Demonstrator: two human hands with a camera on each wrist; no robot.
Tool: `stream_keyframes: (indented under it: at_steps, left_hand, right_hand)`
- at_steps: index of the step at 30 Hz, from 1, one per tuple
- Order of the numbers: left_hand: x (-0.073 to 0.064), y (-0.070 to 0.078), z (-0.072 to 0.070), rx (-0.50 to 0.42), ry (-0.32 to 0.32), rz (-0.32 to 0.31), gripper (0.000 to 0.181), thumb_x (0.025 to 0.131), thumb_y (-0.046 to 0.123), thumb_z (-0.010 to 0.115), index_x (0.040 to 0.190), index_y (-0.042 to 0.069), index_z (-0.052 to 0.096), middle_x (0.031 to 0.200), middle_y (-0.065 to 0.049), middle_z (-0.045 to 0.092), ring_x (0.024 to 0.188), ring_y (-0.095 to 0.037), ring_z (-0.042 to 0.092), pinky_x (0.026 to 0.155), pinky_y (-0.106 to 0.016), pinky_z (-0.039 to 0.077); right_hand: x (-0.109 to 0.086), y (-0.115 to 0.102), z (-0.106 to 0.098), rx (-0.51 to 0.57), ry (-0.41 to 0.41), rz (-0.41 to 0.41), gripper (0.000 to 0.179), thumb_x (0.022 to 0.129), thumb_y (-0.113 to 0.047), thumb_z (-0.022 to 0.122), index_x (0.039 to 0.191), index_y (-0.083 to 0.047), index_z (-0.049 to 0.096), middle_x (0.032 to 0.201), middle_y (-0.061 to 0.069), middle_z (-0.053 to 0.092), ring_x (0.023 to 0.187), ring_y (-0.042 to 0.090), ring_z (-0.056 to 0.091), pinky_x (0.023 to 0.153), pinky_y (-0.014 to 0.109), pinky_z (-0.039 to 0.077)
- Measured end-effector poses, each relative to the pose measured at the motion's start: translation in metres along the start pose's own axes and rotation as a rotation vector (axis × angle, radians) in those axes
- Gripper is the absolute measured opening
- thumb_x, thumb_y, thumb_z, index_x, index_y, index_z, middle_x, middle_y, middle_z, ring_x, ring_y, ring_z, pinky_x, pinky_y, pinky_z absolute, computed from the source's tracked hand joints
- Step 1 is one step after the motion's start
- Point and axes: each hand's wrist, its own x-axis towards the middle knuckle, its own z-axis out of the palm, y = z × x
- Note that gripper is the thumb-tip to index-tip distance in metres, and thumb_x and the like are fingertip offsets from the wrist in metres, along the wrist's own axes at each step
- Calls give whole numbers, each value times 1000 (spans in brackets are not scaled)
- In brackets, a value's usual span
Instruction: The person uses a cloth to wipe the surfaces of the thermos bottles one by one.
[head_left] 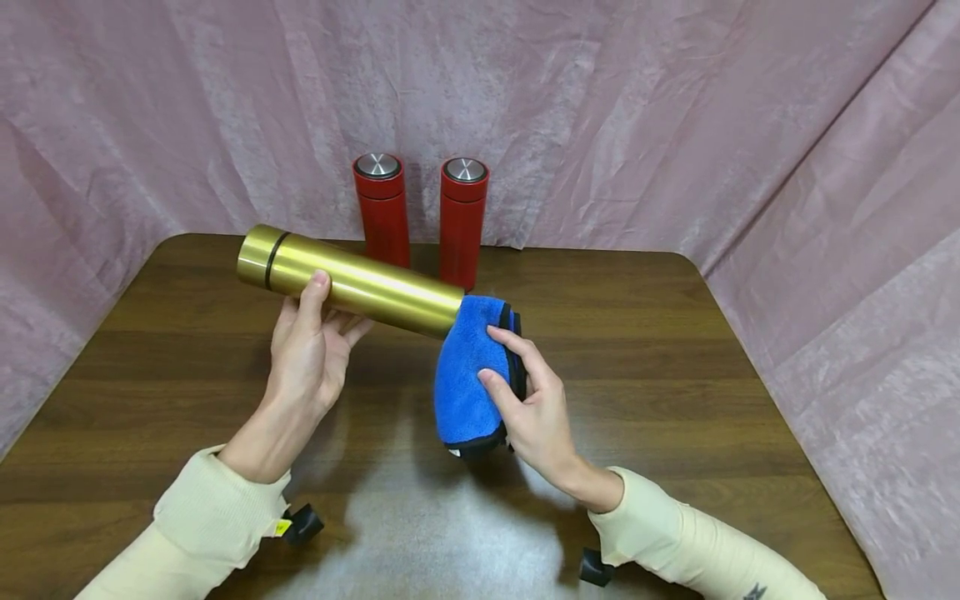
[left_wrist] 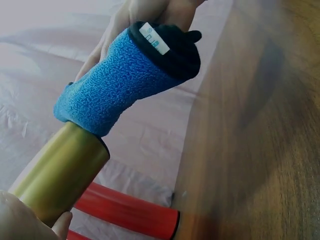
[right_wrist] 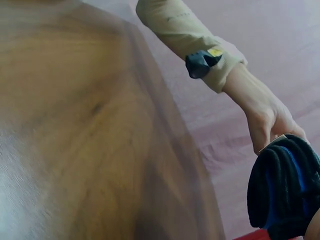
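A pink curtain (head_left: pixel 525 100) hangs beyond the gold bottle (head_left: pixel 367 283), and a brown wooden table (head_left: pixel 637 350) lies beneath it. The gold bottle is held up off the table, its long axis running crosswise in front of the person. The end with the dark ring points left and sits higher in the head view; the other end points right and sits lower, covered by a blue cloth (head_left: pixel 472 379). Upright beyond the gold bottle stand a left red bottle (head_left: pixel 384 217) and a right red bottle (head_left: pixel 461 221), a gap between them.

On the gold bottle's near side, the left hand (head_left: pixel 307 358) grips it, thumb against the near side and fingers underneath. At the right end of the gold bottle, the right hand (head_left: pixel 536 408) holds the blue cloth, thumb and a finger pressed on its near face.

The head view alone shows the shiny tops of both red bottles. The left wrist view shows a white label (left_wrist: pixel 154 38) on the cloth's dark end, facing away from the gold bottle, where the head view gives only a sliver. The right wrist view shows the cloth's stacked folds edge-on, blue between black borders.
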Motion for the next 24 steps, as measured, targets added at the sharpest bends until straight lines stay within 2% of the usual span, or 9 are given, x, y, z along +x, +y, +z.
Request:
stream_keyframes:
  at_steps: [9,20,24]
  left_hand:
    - [0,0,0,15,-21,-3,32,102,22,67,126,14,48,112,-7,59,102,-24,64,91,-41,57]
    - [-1,-2,1,50,-28,9,31,103,24,66,126,15,48,111,-6,61,100,-23,65,91,-41,56]
    - [-2,-3,2,68,-40,10,30,103,23,66,125,15,49,108,-5,62,98,-22,65,90,-41,56]
  right_hand:
    - [19,-1,-7,-50,43,-27,44,98,-4,70,140,-12,61,139,11,59,116,33,66,89,46,60]
    - [43,8,-10,-111,117,-13,41,95,-3,73,134,-10,65,133,14,64,108,30,68,86,46,61]
    - [48,11,-13,-117,115,13,42,94,-3,73,135,-11,65,132,12,64,108,28,67,87,46,60]
